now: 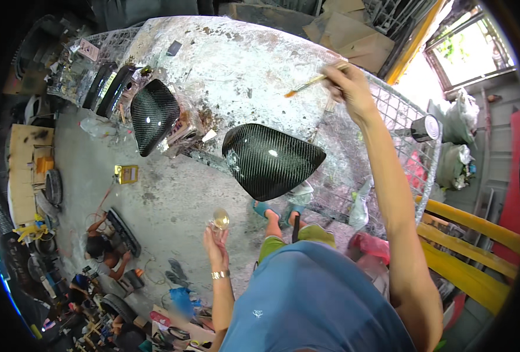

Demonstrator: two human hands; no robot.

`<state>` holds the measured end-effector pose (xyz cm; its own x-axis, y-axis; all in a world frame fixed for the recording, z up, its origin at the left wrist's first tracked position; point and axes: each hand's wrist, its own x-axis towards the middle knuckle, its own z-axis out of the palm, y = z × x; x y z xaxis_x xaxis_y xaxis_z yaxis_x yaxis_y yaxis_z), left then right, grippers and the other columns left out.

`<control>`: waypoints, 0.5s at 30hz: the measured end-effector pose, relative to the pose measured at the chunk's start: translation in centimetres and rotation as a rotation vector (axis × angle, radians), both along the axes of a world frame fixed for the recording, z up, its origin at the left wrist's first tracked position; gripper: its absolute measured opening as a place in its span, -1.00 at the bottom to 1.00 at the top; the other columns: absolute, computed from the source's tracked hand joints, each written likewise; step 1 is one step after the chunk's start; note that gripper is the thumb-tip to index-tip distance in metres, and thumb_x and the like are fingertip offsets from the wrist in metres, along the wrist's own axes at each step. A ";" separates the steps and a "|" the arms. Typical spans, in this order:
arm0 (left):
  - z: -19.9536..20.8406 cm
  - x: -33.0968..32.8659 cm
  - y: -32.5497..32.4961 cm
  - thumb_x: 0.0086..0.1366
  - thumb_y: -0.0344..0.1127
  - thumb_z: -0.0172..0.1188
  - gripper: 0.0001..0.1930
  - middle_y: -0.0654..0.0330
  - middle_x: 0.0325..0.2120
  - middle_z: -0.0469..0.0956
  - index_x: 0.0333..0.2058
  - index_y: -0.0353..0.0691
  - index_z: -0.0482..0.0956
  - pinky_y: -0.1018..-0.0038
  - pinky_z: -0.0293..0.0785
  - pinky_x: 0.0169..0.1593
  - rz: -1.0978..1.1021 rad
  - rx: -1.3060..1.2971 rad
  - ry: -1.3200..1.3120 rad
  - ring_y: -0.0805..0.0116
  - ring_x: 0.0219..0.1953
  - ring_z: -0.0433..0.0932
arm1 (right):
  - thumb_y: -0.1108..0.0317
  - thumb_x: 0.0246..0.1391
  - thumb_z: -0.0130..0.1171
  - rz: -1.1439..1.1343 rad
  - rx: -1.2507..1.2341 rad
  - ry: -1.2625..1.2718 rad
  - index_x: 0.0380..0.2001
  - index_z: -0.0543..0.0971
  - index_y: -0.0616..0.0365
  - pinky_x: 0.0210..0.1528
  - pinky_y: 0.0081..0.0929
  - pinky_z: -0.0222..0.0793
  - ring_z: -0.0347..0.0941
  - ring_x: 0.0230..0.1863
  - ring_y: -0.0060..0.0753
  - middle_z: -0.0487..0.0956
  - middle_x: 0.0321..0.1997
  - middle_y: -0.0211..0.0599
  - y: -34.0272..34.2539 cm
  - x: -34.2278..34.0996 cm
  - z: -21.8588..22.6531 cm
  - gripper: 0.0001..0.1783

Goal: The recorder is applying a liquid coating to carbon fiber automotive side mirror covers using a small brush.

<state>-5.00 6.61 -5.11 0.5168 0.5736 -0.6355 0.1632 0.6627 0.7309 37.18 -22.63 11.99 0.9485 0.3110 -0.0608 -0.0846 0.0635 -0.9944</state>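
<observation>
My right hand [349, 88] is closed round the handle of a paintbrush [308, 85] above the worktable [236, 64]. The brush's amber-tinted bristles point left, over the pale, stained tabletop. Lower down, my left hand [216, 246] grips a small clear cup [221, 219] with some yellowish liquid in it, held out beside the table. Between my hands, at the table's near edge, sits a glossy black carbon-fibre shell [274, 164], shaped like a mirror cover. A second carbon-fibre shell [154, 114] stands farther left, propped near a block wrapped in clear plastic. Neither hand touches the shells.
A can [425, 128] stands on the wire mesh at the right. Long black parts [113, 88] lie on the table's left end. A yellow tin [126, 174] is on the floor. A co-worker [104, 252] crouches at lower left over a long black part. Yellow bars [465, 252] run at right.
</observation>
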 end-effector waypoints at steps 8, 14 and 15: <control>-1.3 3.0 3.4 0.33 -0.04 0.11 -0.53 0.15 0.05 0.41 0.07 -0.21 0.34 0.33 0.51 0.02 -0.171 0.018 -0.083 0.28 -0.04 0.51 | 0.29 0.22 0.10 -0.701 -0.024 0.061 -0.21 0.59 0.30 -0.67 -0.75 0.05 0.16 -0.69 -0.79 0.57 -0.50 -0.39 -9.2 -15.1 -1.9 -0.74; -1.1 3.6 2.8 0.33 -0.04 0.11 -0.52 0.11 0.06 0.40 0.07 -0.24 0.33 0.33 0.51 0.03 -0.280 0.056 -0.092 0.25 -0.07 0.53 | 0.25 0.21 0.13 -0.700 -0.106 0.029 -0.06 0.59 0.19 -0.66 -0.78 0.12 0.20 -0.65 -0.83 0.61 -0.41 -0.42 -6.2 -22.6 -5.5 -0.68; -0.9 3.4 2.7 0.33 -0.04 0.11 -0.51 0.11 0.07 0.39 0.08 -0.24 0.32 0.33 0.51 0.03 -0.275 0.048 -0.059 0.23 -0.08 0.53 | 0.26 0.22 0.12 -0.694 -0.105 0.005 -0.04 0.58 0.20 -0.64 -0.78 0.12 0.20 -0.64 -0.83 0.62 -0.39 -0.41 -5.6 -23.2 -5.8 -0.68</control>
